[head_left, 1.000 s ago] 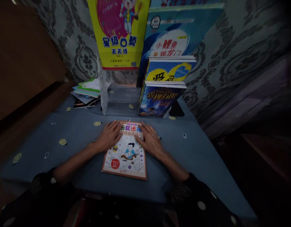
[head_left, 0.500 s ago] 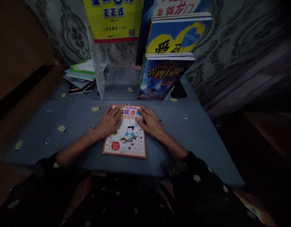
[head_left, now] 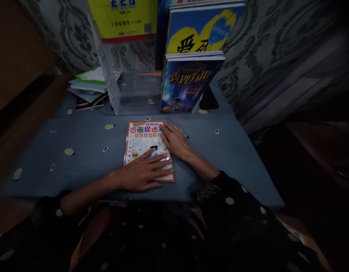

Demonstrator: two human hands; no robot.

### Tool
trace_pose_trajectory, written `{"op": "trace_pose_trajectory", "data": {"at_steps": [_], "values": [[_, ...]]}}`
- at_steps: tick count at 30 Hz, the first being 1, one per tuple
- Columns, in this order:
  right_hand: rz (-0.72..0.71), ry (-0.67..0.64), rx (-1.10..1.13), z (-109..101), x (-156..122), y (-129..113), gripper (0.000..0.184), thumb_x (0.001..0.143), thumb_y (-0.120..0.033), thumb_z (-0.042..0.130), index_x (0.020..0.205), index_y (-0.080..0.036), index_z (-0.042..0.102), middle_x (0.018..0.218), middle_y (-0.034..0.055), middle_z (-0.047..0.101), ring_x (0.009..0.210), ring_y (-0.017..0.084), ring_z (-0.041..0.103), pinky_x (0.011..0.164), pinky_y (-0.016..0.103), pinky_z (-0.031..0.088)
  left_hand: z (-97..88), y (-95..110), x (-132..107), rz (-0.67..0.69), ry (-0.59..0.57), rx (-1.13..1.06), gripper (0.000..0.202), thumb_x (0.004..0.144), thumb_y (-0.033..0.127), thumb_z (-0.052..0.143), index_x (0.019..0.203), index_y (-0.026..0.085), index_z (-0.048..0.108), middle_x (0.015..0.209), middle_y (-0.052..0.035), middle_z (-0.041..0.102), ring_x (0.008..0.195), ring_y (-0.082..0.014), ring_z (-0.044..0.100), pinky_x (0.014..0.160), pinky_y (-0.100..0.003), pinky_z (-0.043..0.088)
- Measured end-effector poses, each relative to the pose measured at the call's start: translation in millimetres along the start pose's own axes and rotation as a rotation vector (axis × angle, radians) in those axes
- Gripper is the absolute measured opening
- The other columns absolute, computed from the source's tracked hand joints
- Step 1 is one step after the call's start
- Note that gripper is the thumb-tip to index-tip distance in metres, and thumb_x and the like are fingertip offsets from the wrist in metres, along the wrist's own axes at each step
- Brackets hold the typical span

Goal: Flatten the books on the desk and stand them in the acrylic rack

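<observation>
A thin closed book [head_left: 143,145] with a brown-edged cover and coloured Chinese title lies flat on the table before me. Across the lower part of its cover rests my left hand [head_left: 143,170], fingers spread and pointing right, hiding much of the drawn figure. My right hand [head_left: 176,139] lies at the upper right edge of the same book, fingers stretched out and covering the end of the title. Neither hand grips anything.
Behind the book stands a clear acrylic rack [head_left: 135,102] holding a yellow workbook [head_left: 126,22], a blue-and-yellow book [head_left: 199,34] and a dark blue book [head_left: 188,83]. A pile of booklets [head_left: 88,88] sits left of it. A dark flat object [head_left: 210,99] lies at the right. Blue cloth [head_left: 84,166] covers the table.
My left hand has moved from the book's upper left down across its lower cover, uncovering the title's left part. My right hand stays at the upper right. The view has shifted slightly.
</observation>
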State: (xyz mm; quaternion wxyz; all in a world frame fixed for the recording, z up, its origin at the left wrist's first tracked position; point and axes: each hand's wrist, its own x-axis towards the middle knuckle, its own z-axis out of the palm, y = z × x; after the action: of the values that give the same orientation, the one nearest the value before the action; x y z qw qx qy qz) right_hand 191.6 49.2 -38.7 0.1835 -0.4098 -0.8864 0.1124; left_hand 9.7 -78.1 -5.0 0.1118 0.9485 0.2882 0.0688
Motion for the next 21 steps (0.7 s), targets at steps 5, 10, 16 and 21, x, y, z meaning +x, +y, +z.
{"op": "trace_pose_trajectory", "data": {"at_steps": [5,10,16,21], "values": [[-0.009,-0.019,-0.006,-1.7,-13.8,-6.1,0.052,0.1,-0.028,0.037,0.147,-0.01,0.048,0.158,0.0162,0.043,0.15,0.028,0.034,0.119,0.054,0.032,1.9,0.2,-0.9,0.016,0.023,0.019,0.043,0.103,0.035,0.049,0.146,0.028,0.049,0.155,-0.0048,0.048,0.15,-0.0236,0.032,0.126,-0.05,0.015],[-0.111,-0.05,0.001,-7.5,-52.3,-12.0,0.052,0.102,-0.027,0.034,0.152,-0.013,0.042,0.159,0.0132,0.041,0.151,0.024,0.032,0.122,0.052,0.03,2.5,2.6,-2.9,0.073,0.071,0.036,0.037,0.104,0.029,0.047,0.141,0.029,0.055,0.147,-0.0042,0.057,0.142,-0.022,0.045,0.12,-0.045,0.03],[-0.188,-0.019,0.004,-14.4,-106.0,-18.9,0.054,0.102,-0.023,0.035,0.155,-0.016,0.036,0.158,0.0121,0.044,0.149,0.023,0.035,0.118,0.052,0.037,0.9,4.7,-4.0,0.177,0.163,0.121,0.032,0.103,0.018,0.047,0.131,0.021,0.061,0.134,-0.0086,0.066,0.129,-0.0216,0.057,0.108,-0.04,0.042],[-0.174,-0.042,0.031,-18.9,-121.5,-23.2,0.056,0.102,-0.025,0.038,0.157,-0.022,0.032,0.158,0.0094,0.044,0.149,0.024,0.036,0.117,0.055,0.039,-0.9,6.9,-2.1,0.197,0.229,0.107,0.029,0.101,0.016,0.049,0.127,0.018,0.062,0.127,-0.0101,0.069,0.117,-0.0217,0.061,0.1,-0.038,0.046]]}}
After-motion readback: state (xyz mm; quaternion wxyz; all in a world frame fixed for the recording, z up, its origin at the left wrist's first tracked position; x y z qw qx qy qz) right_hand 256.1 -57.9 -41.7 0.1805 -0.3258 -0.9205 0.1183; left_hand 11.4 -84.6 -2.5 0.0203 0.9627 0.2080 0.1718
